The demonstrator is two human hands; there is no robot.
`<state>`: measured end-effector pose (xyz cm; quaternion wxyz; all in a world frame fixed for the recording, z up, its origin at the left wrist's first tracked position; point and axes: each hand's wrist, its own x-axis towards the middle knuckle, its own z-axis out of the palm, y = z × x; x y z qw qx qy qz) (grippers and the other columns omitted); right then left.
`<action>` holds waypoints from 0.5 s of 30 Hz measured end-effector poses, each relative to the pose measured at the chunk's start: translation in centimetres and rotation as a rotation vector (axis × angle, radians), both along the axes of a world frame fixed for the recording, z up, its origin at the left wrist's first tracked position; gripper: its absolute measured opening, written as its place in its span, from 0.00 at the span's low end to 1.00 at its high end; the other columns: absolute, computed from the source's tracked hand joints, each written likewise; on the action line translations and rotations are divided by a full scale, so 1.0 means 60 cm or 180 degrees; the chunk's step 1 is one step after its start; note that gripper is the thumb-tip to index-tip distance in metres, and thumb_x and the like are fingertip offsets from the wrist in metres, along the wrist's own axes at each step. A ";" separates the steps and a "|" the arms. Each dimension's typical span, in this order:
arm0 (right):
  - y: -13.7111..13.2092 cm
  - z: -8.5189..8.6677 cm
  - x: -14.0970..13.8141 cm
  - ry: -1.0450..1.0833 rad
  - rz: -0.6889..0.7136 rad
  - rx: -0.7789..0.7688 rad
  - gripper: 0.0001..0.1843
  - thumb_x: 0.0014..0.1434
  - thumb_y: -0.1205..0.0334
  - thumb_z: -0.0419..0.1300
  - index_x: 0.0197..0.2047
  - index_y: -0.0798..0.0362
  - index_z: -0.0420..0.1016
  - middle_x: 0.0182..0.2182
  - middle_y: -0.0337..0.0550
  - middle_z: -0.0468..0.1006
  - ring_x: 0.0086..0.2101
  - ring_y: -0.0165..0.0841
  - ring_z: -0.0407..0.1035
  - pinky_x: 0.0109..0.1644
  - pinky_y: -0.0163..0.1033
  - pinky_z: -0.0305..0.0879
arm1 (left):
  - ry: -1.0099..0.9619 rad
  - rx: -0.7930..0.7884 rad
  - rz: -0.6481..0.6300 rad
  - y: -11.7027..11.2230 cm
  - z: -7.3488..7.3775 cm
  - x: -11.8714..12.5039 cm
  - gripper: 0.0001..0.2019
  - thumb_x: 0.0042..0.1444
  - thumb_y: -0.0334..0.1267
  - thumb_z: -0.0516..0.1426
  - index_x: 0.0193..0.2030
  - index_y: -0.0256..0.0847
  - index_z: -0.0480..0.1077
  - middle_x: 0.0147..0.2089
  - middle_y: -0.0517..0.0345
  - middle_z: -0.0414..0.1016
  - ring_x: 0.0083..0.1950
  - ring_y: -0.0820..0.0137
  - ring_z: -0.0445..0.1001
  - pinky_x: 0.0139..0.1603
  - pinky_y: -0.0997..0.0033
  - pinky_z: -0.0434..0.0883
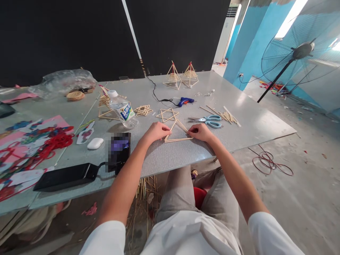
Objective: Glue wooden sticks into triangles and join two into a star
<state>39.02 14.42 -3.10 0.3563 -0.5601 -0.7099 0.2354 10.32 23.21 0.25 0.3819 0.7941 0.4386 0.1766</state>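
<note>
A triangle of thin wooden sticks [178,139] lies flat on the grey table [239,134] in front of me. My left hand [156,131] rests on its left corner with the fingers curled and pinching the sticks. At the triangle's right corner my right hand [200,131] pinches the sticks together too. Just beyond the triangle lies a flat star of sticks [167,114]. Scissors with blue handles [208,120] lie to the right of my hands, beside a loose pile of sticks [225,115].
A blue glue gun [185,101] with a black cord lies further back. Two stick pyramids [180,75] stand at the far edge. A plastic bottle [123,109], a phone [118,150], a black power bank [66,176] and red cord [53,141] are at left. A fan [297,56] stands on the right.
</note>
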 end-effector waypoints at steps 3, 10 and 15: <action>0.000 -0.002 -0.005 -0.0049 -0.0127 -0.0044 0.12 0.59 0.52 0.68 0.32 0.52 0.86 0.28 0.44 0.85 0.28 0.33 0.71 0.35 0.39 0.63 | 0.0105 0.0470 0.0034 -0.006 0.003 0.002 0.07 0.53 0.44 0.69 0.33 0.45 0.88 0.27 0.55 0.83 0.23 0.66 0.74 0.34 0.64 0.72; -0.003 0.007 -0.010 0.0305 -0.0284 0.0189 0.18 0.60 0.46 0.67 0.34 0.55 0.84 0.25 0.40 0.77 0.27 0.30 0.64 0.33 0.38 0.59 | 0.0116 0.1044 0.0379 -0.011 0.012 0.008 0.09 0.57 0.46 0.67 0.38 0.45 0.88 0.33 0.52 0.86 0.33 0.62 0.78 0.41 0.62 0.72; -0.008 0.012 -0.016 0.0885 -0.0585 0.0694 0.20 0.63 0.43 0.66 0.41 0.53 0.83 0.22 0.34 0.69 0.25 0.29 0.59 0.31 0.37 0.57 | -0.0815 0.1680 0.0153 -0.014 0.031 0.006 0.10 0.62 0.44 0.65 0.42 0.43 0.87 0.44 0.52 0.87 0.38 0.67 0.77 0.45 0.65 0.75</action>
